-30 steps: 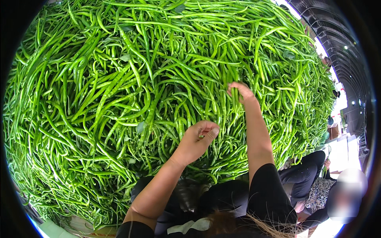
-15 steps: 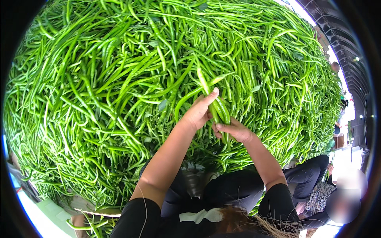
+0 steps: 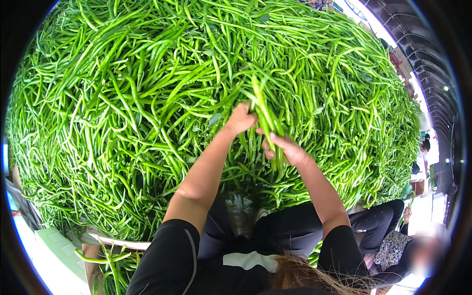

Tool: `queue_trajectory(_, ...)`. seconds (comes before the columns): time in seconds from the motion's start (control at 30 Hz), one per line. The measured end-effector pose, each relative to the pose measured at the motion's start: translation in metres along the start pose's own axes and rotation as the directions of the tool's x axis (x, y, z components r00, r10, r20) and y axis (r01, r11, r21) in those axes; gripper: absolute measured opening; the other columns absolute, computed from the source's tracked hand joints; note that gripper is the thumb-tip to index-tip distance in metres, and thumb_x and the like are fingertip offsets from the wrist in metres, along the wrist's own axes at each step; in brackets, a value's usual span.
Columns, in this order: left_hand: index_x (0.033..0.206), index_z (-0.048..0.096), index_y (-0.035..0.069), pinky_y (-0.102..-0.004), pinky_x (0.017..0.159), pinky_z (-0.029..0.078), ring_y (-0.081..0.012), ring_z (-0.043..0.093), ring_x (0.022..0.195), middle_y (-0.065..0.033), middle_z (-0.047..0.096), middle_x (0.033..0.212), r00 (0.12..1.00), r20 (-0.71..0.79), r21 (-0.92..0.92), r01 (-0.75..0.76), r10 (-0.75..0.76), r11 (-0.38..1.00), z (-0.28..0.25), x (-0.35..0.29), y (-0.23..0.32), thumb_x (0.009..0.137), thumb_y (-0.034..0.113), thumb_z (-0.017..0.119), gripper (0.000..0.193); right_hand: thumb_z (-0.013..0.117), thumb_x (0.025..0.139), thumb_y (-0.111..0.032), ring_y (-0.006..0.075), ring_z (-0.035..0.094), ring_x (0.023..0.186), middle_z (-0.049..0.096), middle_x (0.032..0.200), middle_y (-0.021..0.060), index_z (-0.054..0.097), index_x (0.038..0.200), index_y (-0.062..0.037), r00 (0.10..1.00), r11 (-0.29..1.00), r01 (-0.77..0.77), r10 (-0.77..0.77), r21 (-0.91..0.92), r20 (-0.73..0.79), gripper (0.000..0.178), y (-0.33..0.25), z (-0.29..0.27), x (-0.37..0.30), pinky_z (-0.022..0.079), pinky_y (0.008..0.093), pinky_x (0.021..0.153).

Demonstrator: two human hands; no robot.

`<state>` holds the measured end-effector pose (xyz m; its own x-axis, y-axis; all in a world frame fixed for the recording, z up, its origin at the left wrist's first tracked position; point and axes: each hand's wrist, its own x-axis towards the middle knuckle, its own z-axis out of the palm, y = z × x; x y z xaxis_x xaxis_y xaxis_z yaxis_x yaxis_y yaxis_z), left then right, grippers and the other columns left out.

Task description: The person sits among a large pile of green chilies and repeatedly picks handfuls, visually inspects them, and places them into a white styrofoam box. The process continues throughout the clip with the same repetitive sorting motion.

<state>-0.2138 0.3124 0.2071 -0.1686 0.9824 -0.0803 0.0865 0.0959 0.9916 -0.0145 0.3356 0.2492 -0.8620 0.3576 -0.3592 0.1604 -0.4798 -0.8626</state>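
Observation:
My right hand (image 3: pixel 289 148) is closed round a small bunch of long green chili peppers (image 3: pixel 266 115), which point up and away from me. Just left of that bunch is my left hand (image 3: pixel 241 119), its fingers curled in. Whether a pepper is inside those fingers I cannot make out. Beneath both hands spreads a large heap of long green chili peppers (image 3: pixel 147 98), with a few leaves among them.
At lower left a box (image 3: pixel 93 268) holds more peppers, beside a pale green box (image 3: pixel 61 250). A person (image 3: pixel 393 246) sits close on my right. My bent knees (image 3: pixel 290 226) are against the heap's near edge.
My left hand has come off the bunch and curled up, shifting slightly left and away from me. The right hand keeps its hold on the peppers. The view has shifted a little.

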Motion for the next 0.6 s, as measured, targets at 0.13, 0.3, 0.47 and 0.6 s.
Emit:
queue_trajectory(0.13, 0.117, 0.048, -0.004, -0.0289, 0.064, 0.05, -0.0159, 0.056, 0.073, -0.0102, 0.061, 0.091, 0.975, 0.101, -0.743, 0.208, -0.2, 0.637, 0.003, -0.016, 0.051, 0.079, 0.011, 0.049, 0.041, 0.049, 0.091, -0.043, 0.0101, 0.042, 0.06, 0.051, 0.082, 0.0001, 0.047, 0.126, -0.0065, 0.995, 0.979, 0.095, -0.093, 0.181, -0.017, 0.051, -0.012, -0.01, -0.009, 0.038, 0.0264, 0.06)
queue_trajectory(0.3, 0.099, 0.057, 0.002, -0.0344, 0.062, 0.051, -0.0201, 0.056, 0.069, -0.0066, 0.058, 0.082, 0.885, 0.462, -0.736, 0.348, 0.056, 0.581, 0.014, -0.031, 0.039, 0.088, 0.039, 0.057, 0.039, 0.053, 0.092, -0.033, 0.0139, 0.051, 0.069, 0.055, 0.091, 0.0037, 0.05, 0.122, -0.0054, 0.996, 0.991, 0.084, -0.087, 0.104, 0.025, 0.041, -0.016, 0.005, -0.011, 0.045, 0.029, 0.064)
queue_trajectory(0.47, 0.111, 0.05, -0.001, -0.0386, 0.078, 0.054, -0.0271, 0.062, 0.096, -0.0168, 0.062, 0.107, 0.99, 0.138, -0.856, 0.107, 0.023, 0.506, 0.02, -0.044, 0.041, 0.092, 0.025, 0.054, 0.033, 0.061, 0.087, -0.019, 0.0191, 0.062, 0.085, 0.06, 0.107, 0.0125, 0.045, 0.128, -0.0044, 0.975, 0.973, 0.2, -0.185, 0.119, -0.127, 0.046, -0.025, 0.016, -0.023, 0.054, 0.0331, 0.076)
queue_trajectory(0.6, 0.117, 0.046, -0.004, -0.0394, 0.084, 0.052, -0.026, 0.058, 0.101, -0.018, 0.057, 0.112, 0.984, 0.17, -0.839, 0.174, -0.055, 0.515, 0.031, -0.069, 0.06, 0.086, 0.032, 0.061, 0.049, 0.066, 0.082, -0.01, 0.0161, 0.061, 0.079, 0.061, 0.104, 0.0113, 0.051, 0.118, 0.0002, 0.901, 0.92, 0.252, -0.336, -0.301, -0.273, 0.041, -0.022, 0.016, -0.028, 0.053, 0.03, 0.072)
